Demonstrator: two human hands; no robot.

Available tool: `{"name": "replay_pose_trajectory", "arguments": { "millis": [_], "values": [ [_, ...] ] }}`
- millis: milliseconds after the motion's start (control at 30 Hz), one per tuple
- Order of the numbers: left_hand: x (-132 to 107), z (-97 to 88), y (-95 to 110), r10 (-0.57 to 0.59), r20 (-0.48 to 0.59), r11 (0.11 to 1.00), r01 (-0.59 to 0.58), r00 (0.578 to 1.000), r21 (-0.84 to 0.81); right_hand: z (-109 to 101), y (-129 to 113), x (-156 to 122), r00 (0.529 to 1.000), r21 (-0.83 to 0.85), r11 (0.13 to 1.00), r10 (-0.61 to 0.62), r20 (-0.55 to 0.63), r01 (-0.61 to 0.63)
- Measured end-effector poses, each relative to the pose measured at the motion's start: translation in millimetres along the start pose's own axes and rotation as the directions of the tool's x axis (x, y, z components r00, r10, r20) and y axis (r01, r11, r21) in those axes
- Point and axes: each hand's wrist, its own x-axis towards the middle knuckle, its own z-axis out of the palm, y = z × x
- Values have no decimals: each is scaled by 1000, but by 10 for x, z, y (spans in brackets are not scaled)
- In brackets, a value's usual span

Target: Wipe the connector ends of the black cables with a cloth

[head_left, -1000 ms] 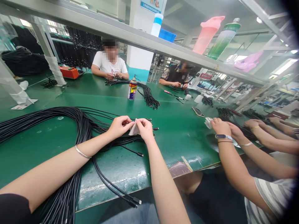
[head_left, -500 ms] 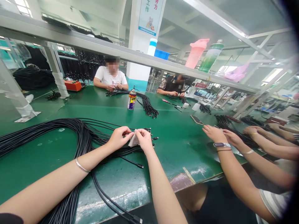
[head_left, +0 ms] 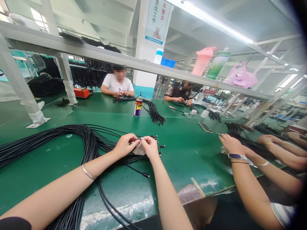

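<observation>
I log my left hand (head_left: pixel 124 145) and right hand (head_left: pixel 150 147), fingers (head_left: pixel 130 138) clenched on one white cloth (head_left: pixel 138 150) and several black cable plugs (head_left: pixel 154 138), grip unchanged from earlier. Outward: one coiled cable bundle (head_left: pixel 90 143) on the green desk (head_left: pixel 182 166), one spray can (head_left: pixel 138 108), one phone (head_left: pixel 205 127).

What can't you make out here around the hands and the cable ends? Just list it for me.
Head view:
- Connector tips at the white cloth: hidden by the left hand and right hand.
- Connector ends beyond the hands: too small to tell their type.
- Black cable coil: cut off by the left edge.
- Phone: screen too small and angled to read.
</observation>
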Motion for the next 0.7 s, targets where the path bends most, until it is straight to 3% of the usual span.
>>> {"name": "replay_pose_trajectory", "arguments": {
  "millis": [433,600,700],
  "values": [
    [6,-5,-6,-11,62,999,13,998,-36,24,-69,-15,998,-12,999,-41,-55,40],
    [9,-18,-78,21,122,1000,-23,992,13,54,-38,23,995,2,1000,-10,-102,10],
    [22,-28,-192,78,93,995,-83,993,47,70,-61,18,989,-8,999,46,-139,-48]
  ]
}}
